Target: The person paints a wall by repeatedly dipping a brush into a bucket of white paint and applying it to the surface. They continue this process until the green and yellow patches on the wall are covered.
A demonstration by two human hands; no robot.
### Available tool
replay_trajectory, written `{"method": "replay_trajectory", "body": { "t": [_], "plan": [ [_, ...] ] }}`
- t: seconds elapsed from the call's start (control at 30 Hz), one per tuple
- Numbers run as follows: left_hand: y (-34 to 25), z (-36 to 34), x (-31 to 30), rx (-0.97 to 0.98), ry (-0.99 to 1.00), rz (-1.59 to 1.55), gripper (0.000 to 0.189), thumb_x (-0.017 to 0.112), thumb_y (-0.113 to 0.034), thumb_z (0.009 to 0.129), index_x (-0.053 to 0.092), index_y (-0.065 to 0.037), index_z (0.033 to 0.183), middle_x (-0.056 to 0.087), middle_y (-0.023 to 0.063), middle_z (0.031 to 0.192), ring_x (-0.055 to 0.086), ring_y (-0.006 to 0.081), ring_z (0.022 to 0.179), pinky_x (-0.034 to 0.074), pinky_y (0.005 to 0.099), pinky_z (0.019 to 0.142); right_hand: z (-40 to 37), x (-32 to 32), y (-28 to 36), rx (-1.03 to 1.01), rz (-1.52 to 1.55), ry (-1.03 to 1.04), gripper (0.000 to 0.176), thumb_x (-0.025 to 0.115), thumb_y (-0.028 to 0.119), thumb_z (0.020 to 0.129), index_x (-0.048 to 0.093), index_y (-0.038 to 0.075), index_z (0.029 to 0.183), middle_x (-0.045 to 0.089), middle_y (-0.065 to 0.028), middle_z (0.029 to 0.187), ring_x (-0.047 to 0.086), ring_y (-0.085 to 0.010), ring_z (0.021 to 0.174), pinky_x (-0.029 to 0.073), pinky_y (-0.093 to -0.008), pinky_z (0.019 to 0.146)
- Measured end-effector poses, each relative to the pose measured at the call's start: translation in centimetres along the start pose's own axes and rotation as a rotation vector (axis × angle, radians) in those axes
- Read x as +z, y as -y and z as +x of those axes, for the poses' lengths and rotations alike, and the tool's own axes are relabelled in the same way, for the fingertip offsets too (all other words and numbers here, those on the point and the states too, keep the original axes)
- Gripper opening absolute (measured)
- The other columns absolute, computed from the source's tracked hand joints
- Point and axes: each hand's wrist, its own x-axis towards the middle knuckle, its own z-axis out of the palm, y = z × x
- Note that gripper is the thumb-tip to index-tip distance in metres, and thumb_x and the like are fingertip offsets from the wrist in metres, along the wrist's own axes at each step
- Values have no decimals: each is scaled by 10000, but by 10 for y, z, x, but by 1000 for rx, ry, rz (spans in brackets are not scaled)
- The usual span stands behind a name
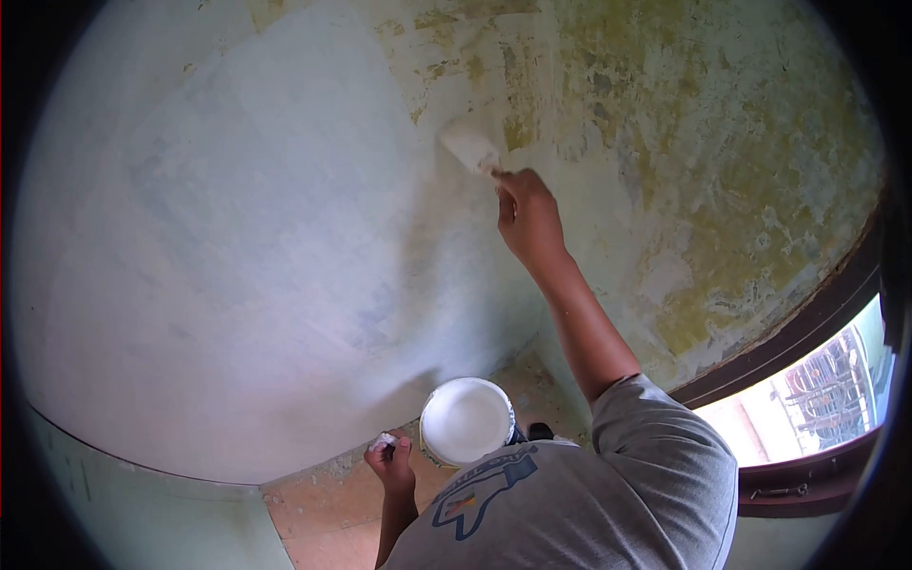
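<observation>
Right hand (532, 214) raised at full reach, fingers closed around the handle of a white-headed brush (470, 149); brush head slightly blurred, laid against the wall (247, 237) or just off it, contact hard to judge. Brush sits at the edge of the pale coat: smooth whitish surface to the left, mottled green-yellow patches (760, 152) to the right. Shadow of arm and brush falls on the wall to the left of the forearm. Left hand (391, 465) low, near the body, fingers curled in around a small whitish thing (385, 441), too small to identify. Just beside it, a round bucket (466, 421) holding white liquid, below the right arm and in front of the grey T-shirt (608, 484). Under both, orange-brown floor (328, 508) meeting the wall foot. Far right, dark-framed window (774, 361), bright outside; a metal latch (779, 491) on its lower frame.
</observation>
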Motion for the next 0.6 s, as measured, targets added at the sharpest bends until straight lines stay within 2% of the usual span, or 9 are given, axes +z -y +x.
{"method": "replay_trajectory", "body": {
  "t": [0.07,0.1,0.17,0.3,0.37,0.43,0.47,0.5,0.6],
  "plan": [
    [1,-5,-6,29,14,4,216,632,-71,886,455,-63,764,446,15,619,382,103,546,286,281,501,-24,7,-22,28,-120,156,304,616,-27,834,675,59,1120,611,-209,858,632,-413,816,524,-487,731],
    [4,-10,-14,-1,-28,-49,210,661,-57,888,468,-60,804,502,23,672,432,99,583,334,268,524,-32,-1,-23,22,-120,153,304,616,-27,834,675,59,1120,611,-209,858,632,-413,816,524,-487,731],
    [10,-13,-23,-20,-73,-107,213,689,-43,889,482,-56,844,558,32,726,481,96,619,381,254,548,-44,-14,-20,191,-318,417,315,625,-18,838,657,62,1141,610,-210,868,633,-417,816,528,-490,728],
    [8,-18,-29,-81,-133,-69,200,674,-30,888,480,-54,849,544,31,709,476,97,610,369,253,535,-33,-24,9,169,-184,314,301,629,-10,842,651,65,1133,607,-213,864,633,-418,811,527,-491,717],
    [0,-17,-23,-87,-155,-87,199,677,-28,885,485,-53,837,537,26,700,475,96,608,365,252,536,-15,-16,29,82,-18,105,301,625,-16,849,648,68,1137,604,-218,878,633,-419,809,530,-488,709],
    [-8,-12,-11,-90,-190,0,255,618,-42,872,427,-86,709,423,7,608,376,89,528,265,264,480,-2,2,39,60,53,71,304,617,-15,857,643,64,1150,601,-224,898,633,-419,808,531,-488,708],
    [-8,-11,-9,-92,-185,0,255,618,-42,872,427,-86,709,423,7,608,376,89,528,265,264,480,2,8,43,30,122,30,307,609,-13,866,638,61,1162,598,-229,919,634,-420,807,532,-487,708],
    [-6,-10,-7,-82,-187,-9,251,616,-40,870,428,-85,710,425,7,608,374,90,525,265,265,479,-2,17,40,33,118,28,307,609,-13,866,638,61,1162,598,-229,919,634,-420,807,532,-487,708],
    [-12,-8,0,-73,-169,-12,255,615,-39,867,425,-87,705,426,7,606,370,93,520,265,269,480,-34,40,21,103,-72,242,310,575,1,892,627,46,1195,594,-252,981,643,-422,808,542,-484,719]
  ]
}}
